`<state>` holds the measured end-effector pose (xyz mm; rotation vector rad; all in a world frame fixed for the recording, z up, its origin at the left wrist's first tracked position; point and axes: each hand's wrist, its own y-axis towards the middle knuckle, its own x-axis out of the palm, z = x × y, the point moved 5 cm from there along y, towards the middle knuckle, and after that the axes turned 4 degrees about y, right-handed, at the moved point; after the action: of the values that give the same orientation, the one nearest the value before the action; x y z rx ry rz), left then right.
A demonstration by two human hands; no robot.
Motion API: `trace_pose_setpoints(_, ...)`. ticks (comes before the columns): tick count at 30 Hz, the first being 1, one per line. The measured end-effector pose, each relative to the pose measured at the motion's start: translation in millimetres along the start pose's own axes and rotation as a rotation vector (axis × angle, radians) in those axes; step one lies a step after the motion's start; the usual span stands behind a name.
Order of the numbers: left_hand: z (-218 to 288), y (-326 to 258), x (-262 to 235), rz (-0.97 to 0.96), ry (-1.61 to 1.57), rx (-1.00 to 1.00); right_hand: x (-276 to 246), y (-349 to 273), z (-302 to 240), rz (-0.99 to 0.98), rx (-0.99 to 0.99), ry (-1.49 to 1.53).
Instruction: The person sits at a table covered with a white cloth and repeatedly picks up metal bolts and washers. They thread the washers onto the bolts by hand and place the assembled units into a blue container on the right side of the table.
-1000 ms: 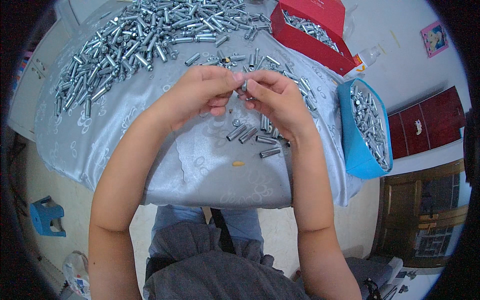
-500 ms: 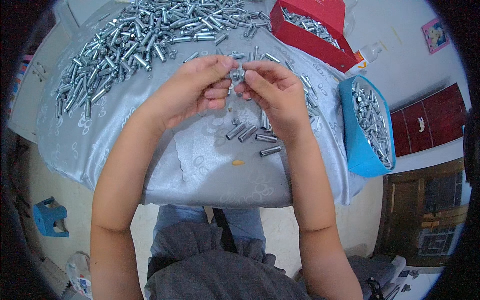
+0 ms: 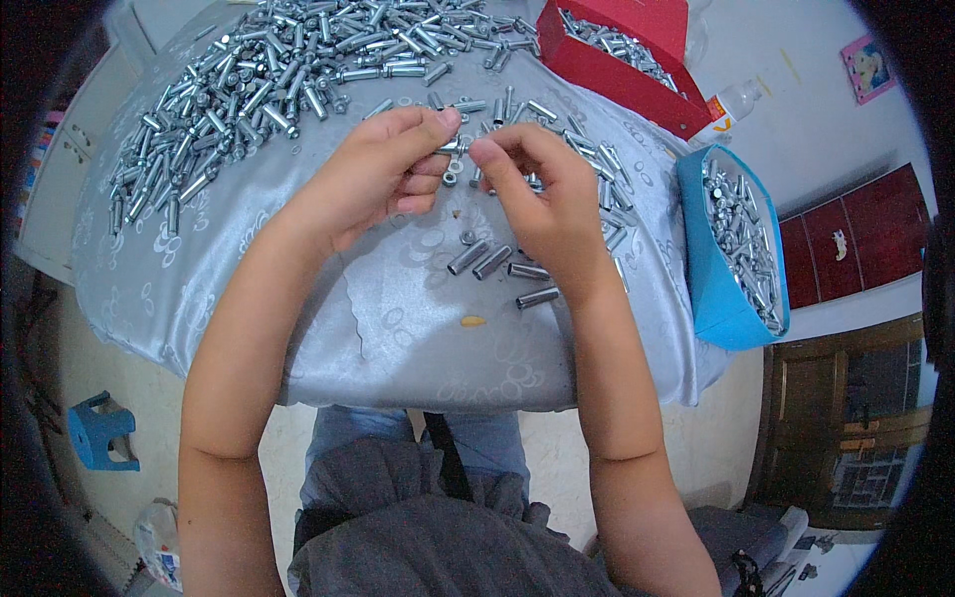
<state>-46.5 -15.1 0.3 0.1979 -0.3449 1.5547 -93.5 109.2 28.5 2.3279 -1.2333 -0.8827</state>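
So we've got a bolt [image 3: 453, 147] up over the desk [image 3: 418, 348], pinched between the thumb and fingers of our left hand [image 3: 393, 164]. Its long axis runs pretty much sideways, left to right, free end poking toward our right hand [image 3: 547, 194]. That one's curled with the thumb right by the bolt's end, but honestly we can't tell if it's pinching anything. Nearer us lie some tubes [image 3: 492, 262], two slanted, two closer to sideways. Metal pile [image 3: 298, 70] far left, red box [image 3: 595, 78] and blue bin [image 3: 708, 298] on the right.
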Motion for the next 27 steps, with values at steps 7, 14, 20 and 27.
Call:
trace_pose_setpoints(7,-1,3,-1,0.020,0.045,-0.005,2,-3,11,-0.017,0.175,0.126)
trace_pose_setpoints(14,-1,3,-1,0.007,0.052,-0.003,-2,-2,11,0.029,0.036,0.183)
trace_pose_setpoints(20,1,0,2,0.004,0.083,-0.013,-6,-5,16,-0.045,0.305,0.197)
trace_pose_setpoints(27,-1,2,-3,0.023,0.070,-0.036,-15,3,-8,-0.038,0.002,-0.014)
